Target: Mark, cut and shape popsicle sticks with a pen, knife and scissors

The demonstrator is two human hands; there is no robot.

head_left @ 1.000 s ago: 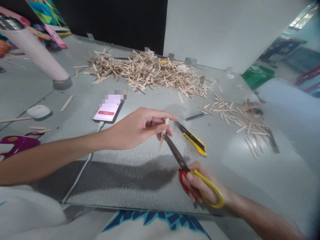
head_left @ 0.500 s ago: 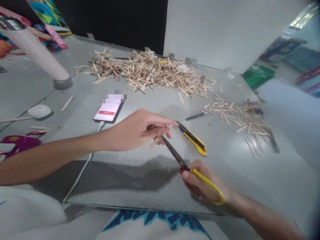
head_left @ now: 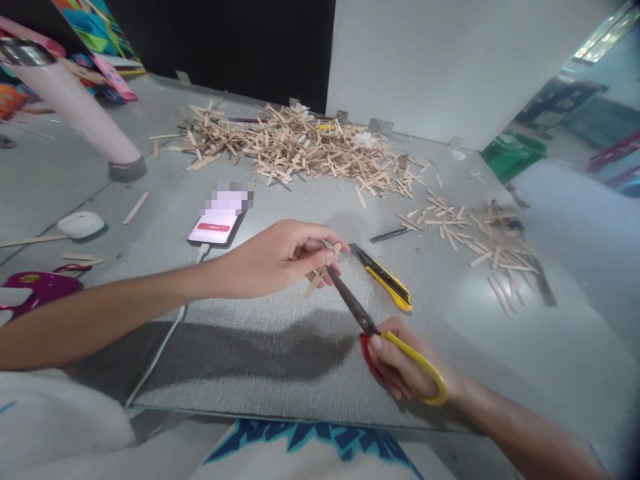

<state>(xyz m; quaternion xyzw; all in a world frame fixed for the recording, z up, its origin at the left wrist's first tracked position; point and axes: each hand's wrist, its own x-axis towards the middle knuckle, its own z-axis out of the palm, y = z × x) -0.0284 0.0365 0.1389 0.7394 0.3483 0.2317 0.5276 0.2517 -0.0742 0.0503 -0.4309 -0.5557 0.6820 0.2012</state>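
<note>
My left hand (head_left: pixel 293 257) pinches small wooden sticks (head_left: pixel 315 281) over the middle of the table, thumb against the fingers. Wrapped around the handles of a pair of scissors (head_left: pixel 356 308), one red and one yellow, is my right hand (head_left: pixel 407 360). The scissors' dark blades look closed together, and their tips reach the fingers and sticks of my left hand. Just beyond the blades lies a yellow and black utility knife (head_left: pixel 385 279) on the table. A thin dark blade or pen-like piece (head_left: pixel 391 235) rests behind it.
A large heap of cut wooden sticks (head_left: pixel 305 143) spreads along the back, with more pieces (head_left: pixel 463 227) at the right. On the left are a phone (head_left: pixel 217 217) with a cable, a white mouse (head_left: pixel 81 225), a purple device (head_left: pixel 43 290) and a pink tumbler (head_left: pixel 83 110).
The sticks in my left hand have turned slightly and show more clearly, with the fingers shifted a little. The scissors stay at nearly the same spot in my right hand.
</note>
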